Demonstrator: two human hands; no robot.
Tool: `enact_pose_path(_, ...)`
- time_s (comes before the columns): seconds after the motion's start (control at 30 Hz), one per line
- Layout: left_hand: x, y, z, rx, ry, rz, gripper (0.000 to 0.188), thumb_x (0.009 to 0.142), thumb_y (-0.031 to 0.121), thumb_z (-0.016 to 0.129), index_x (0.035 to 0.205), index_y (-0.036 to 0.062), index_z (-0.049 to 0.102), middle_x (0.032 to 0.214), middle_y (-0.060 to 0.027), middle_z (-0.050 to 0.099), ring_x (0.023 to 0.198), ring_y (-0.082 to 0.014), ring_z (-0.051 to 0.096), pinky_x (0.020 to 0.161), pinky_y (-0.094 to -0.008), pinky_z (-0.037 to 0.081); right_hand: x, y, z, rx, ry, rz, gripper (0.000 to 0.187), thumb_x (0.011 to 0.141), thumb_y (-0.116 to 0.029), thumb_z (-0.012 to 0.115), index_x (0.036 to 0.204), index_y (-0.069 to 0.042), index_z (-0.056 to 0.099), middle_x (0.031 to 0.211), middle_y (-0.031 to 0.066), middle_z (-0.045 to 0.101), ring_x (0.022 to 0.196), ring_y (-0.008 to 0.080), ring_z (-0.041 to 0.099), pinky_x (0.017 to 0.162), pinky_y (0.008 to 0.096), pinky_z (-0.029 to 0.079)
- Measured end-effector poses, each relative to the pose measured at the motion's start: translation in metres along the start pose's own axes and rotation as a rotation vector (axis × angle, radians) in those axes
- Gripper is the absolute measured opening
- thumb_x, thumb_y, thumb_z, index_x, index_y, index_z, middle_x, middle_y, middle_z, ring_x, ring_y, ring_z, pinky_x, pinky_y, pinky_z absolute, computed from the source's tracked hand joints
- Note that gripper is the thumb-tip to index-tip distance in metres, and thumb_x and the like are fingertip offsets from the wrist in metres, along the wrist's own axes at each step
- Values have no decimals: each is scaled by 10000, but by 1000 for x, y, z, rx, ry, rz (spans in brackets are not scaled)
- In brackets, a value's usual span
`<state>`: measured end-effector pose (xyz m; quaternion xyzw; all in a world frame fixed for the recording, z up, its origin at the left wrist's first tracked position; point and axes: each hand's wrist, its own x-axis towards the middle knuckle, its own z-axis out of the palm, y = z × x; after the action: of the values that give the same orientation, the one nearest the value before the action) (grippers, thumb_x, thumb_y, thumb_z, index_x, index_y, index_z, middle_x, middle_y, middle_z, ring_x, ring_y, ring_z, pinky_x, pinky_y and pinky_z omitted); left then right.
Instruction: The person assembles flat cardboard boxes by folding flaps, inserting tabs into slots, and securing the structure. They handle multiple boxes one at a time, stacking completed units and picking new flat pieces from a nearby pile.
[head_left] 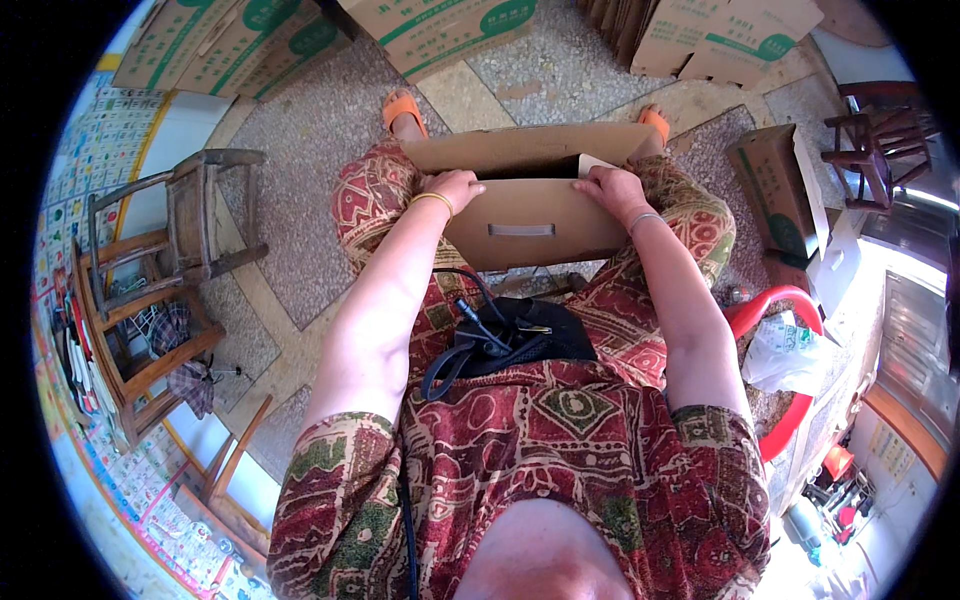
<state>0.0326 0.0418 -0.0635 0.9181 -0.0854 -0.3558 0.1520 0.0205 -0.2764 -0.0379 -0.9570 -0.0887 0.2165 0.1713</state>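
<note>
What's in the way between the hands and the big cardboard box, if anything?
Nothing that I can see. The left hand and the right hand both touch the top edge of the cardboard box's near side, with no gap for anything to block.

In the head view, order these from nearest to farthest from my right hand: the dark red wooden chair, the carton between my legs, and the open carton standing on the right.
1. Carton between your legs: its edge is in your right hand.
2. Open carton: on the right, beyond your knee.
3. Dark red wooden chair: far right, past that carton.
</note>
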Motion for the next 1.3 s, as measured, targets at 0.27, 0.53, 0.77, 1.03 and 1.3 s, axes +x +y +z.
enact_pose_path(0.27,10,5,20,45,-28,-125,430,922,406,446,1164,70,565,1267,-173,540,1227,-361,443,1031,-444,338,17,15,28,128,118,-34,450,766,-437,708,958,-42,608,912,179,660,898,363,623,785,435,489)
enact_pose_path(0.53,20,-7,34,35,3,-65,457,927,378,429,1181,13,533,1290,-187,513,1211,-396,435,1046,-449,315,22,11,30,256,99,75,544,701,-382,787,1069,-57,552,915,162,654,891,353,629,784,426,500)
enact_pose_path(0.77,16,-4,32,55,-14,36,399,936,344,420,1112,18,568,1256,-197,533,1189,-348,472,1016,-445,346,11,22,39,113,233,-128,526,780,-472,680,1122,-77,613,1020,178,651,957,365,613,864,429,485)
enact_pose_path(1.03,3,6,41,-44,52,-55,348,940,314,429,1033,24,598,1145,-202,586,1069,-370,547,916,-450,423,12,14,44,-103,-267,26,632,834,-591,526,1187,-72,594,1127,196,624,1099,360,560,962,436,414)
enact_pose_path(1.3,23,-5,45,-45,139,-26,340,939,308,439,1021,23,604,1115,-209,601,1062,-365,554,914,-462,423,17,4,47,-205,-47,68,537,816,-540,581,1126,-104,627,1097,149,644,1104,297,561,1002,476,361)
